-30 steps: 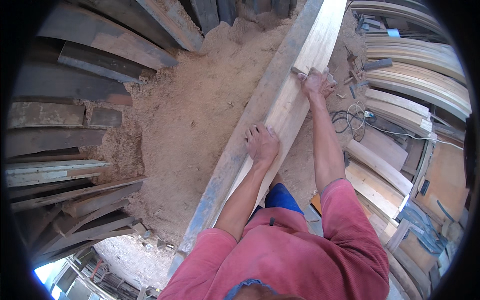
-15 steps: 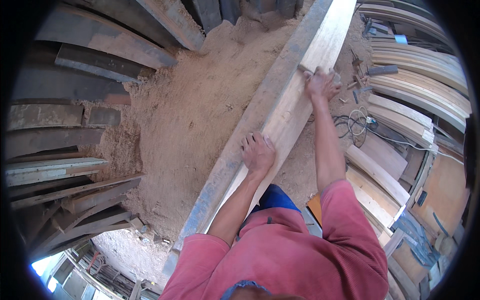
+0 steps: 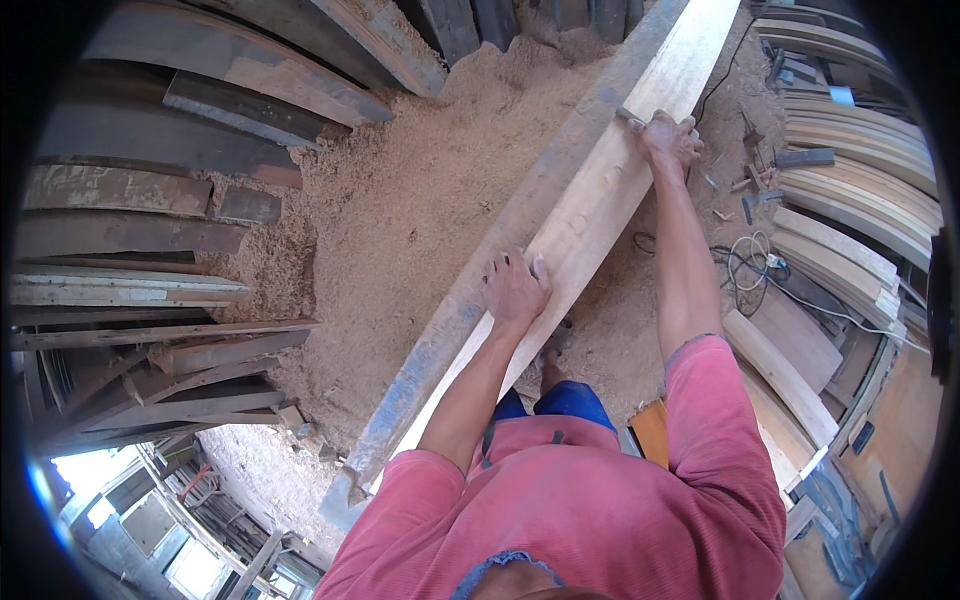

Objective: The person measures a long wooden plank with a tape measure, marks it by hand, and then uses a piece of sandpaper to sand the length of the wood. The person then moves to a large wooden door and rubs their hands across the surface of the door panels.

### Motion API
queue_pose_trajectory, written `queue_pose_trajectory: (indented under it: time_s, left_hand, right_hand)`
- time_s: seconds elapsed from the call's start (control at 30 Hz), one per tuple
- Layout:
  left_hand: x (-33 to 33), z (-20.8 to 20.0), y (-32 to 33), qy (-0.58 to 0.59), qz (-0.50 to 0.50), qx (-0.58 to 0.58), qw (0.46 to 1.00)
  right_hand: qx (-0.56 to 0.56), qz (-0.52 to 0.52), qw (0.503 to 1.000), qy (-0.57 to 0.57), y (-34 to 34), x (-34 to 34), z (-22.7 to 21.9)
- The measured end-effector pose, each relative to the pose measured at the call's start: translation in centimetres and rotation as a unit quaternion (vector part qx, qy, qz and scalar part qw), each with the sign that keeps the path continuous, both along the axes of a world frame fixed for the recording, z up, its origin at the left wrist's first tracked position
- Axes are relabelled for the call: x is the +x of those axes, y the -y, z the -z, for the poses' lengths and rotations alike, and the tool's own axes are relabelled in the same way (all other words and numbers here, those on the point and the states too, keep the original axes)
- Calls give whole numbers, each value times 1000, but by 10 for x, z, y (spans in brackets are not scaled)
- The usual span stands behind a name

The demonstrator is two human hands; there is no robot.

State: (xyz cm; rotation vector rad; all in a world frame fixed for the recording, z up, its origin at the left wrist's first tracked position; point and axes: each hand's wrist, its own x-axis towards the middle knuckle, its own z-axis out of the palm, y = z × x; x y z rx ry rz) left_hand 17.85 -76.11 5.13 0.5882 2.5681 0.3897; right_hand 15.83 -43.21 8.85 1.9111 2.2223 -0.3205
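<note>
A long pale plank (image 3: 585, 215) lies slanting from near left to far right, along a grey-brown beam (image 3: 470, 290) with worn blue patches. My left hand (image 3: 516, 288) grips the plank's left edge, its fingers curled over the side and the thumb on top. Farther up the plank, my right hand (image 3: 668, 140) is closed, knuckles up. A small dark bar (image 3: 628, 116) juts from its left side, over the plank's left edge. The rest of that piece is hidden by the hand, so I cannot tell its kind.
Sawdust (image 3: 400, 230) covers the floor left of the beam. Dark boards (image 3: 120, 190) are stacked at the left, pale boards (image 3: 850, 180) at the right. Coiled cables (image 3: 745, 265) lie right of my right arm. My foot (image 3: 552, 370) shows beneath the plank.
My right hand has moved farther up the plank, with the dark bar beside it. My left hand keeps hold of the edge. The whole view has shifted somewhat.
</note>
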Motion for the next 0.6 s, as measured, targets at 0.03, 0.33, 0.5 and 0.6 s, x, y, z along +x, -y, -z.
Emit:
queue_pose_trajectory:
  time_s: [0.03,0.33,0.5,0.6]
  left_hand:
    - [0,-1,-1,1,3,3,1000]
    - [-3,-1,8,38,-28,50,998]
    - [-25,-18,71,183,42,41,981]
    - [-10,-6,150,181,93,58,977]
  right_hand:
    - [3,-5,1000,-1,2,3,-1]
    - [36,-28,999,0,153,34,-2]
    - [-3,-38,999,-5,264,60,-4]
    - [5,-30,1000,-7,332,76,-16]
